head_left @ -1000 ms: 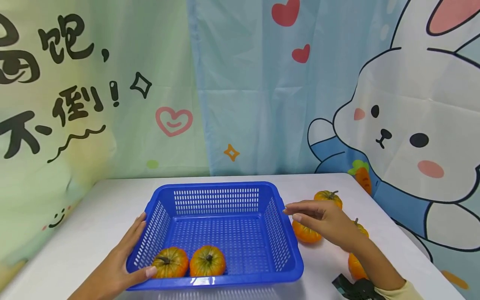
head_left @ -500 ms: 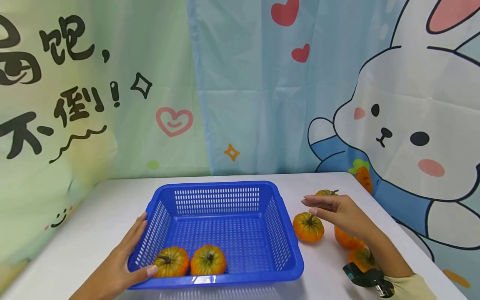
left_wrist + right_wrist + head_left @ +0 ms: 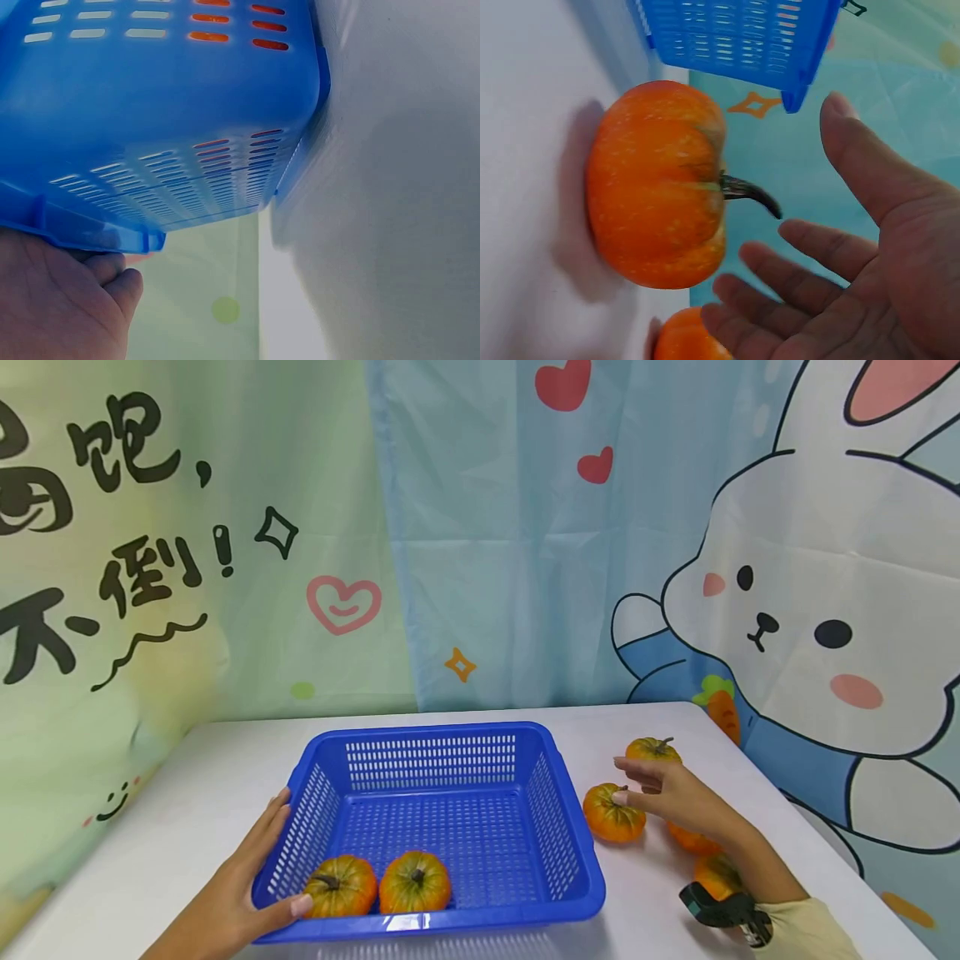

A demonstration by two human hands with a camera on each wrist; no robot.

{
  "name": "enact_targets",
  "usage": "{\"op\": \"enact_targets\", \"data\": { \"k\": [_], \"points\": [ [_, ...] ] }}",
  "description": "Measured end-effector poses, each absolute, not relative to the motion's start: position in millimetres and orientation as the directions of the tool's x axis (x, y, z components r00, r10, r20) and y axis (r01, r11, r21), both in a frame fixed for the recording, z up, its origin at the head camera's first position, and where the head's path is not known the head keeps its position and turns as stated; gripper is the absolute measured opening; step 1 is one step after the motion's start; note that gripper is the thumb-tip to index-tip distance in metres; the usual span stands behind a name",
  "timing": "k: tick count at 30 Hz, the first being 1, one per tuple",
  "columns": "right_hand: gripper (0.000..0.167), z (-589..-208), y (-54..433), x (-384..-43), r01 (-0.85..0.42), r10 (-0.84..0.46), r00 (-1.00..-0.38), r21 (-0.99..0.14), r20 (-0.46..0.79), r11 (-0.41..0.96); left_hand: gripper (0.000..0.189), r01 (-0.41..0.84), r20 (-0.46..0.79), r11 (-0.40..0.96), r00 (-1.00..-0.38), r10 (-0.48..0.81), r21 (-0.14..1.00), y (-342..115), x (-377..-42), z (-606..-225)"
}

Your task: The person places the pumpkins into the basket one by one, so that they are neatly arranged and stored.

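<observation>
A blue plastic basket (image 3: pixel 431 920) stands on the table with two small orange-green pumpkins, a left one (image 3: pixel 341 887) and a right one (image 3: pixel 416 882), at its front left. My left hand (image 3: pixel 236 889) holds the basket's left rim, thumb over the front corner and fingers along the outside; the left wrist view shows the palm (image 3: pixel 60 300) at the rim. My right hand (image 3: pixel 678 793) hovers with spread fingers beside a pumpkin (image 3: pixel 613 814) right of the basket. In the right wrist view that pumpkin (image 3: pixel 660 187) stands upright, its dark stem toward the open palm (image 3: pixel 855 300), nothing gripped.
Another pumpkin (image 3: pixel 652 749) sits farther back, and two more, an orange one (image 3: pixel 692 838) and a nearer one (image 3: pixel 718 875), are partly hidden by the right forearm. A printed curtain (image 3: pixel 480 568) hangs behind the white table (image 3: pixel 187 827).
My right hand has drawn back from the basket's right rim to the right, then lowered slightly toward the nearest pumpkin outside. The left hand and the basket stay in place.
</observation>
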State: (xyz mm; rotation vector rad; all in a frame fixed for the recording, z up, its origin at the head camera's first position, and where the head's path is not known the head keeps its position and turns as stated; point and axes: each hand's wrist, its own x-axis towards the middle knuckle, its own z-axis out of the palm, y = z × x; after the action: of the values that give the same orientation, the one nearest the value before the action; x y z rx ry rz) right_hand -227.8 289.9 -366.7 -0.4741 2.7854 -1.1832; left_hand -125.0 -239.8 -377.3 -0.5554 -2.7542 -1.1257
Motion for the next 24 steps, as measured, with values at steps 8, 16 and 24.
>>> {"op": "enact_targets", "data": {
  "k": [8,16,24],
  "points": [
    [0.080,-377.8,287.4,-230.4,-0.205,-0.311,-0.950,-0.713,-0.019,0.670,0.098,0.421,0.288,0.642,-0.907,0.308,0.640,-242.1,-125.2,-381.4],
    [0.070,-382.5,287.6,-231.0,-0.203,-0.323,-0.945,-0.699,-0.043,0.686,0.098,0.407,0.271,0.640,-0.913,0.304,0.652,-239.6,-125.5,-379.1],
    [0.047,-385.4,286.0,-232.1,-0.251,-0.344,-0.939,-0.681,-0.002,0.688,0.098,0.402,0.269,0.646,-0.916,0.299,0.649,-239.0,-124.4,-377.6]
  ]
}}
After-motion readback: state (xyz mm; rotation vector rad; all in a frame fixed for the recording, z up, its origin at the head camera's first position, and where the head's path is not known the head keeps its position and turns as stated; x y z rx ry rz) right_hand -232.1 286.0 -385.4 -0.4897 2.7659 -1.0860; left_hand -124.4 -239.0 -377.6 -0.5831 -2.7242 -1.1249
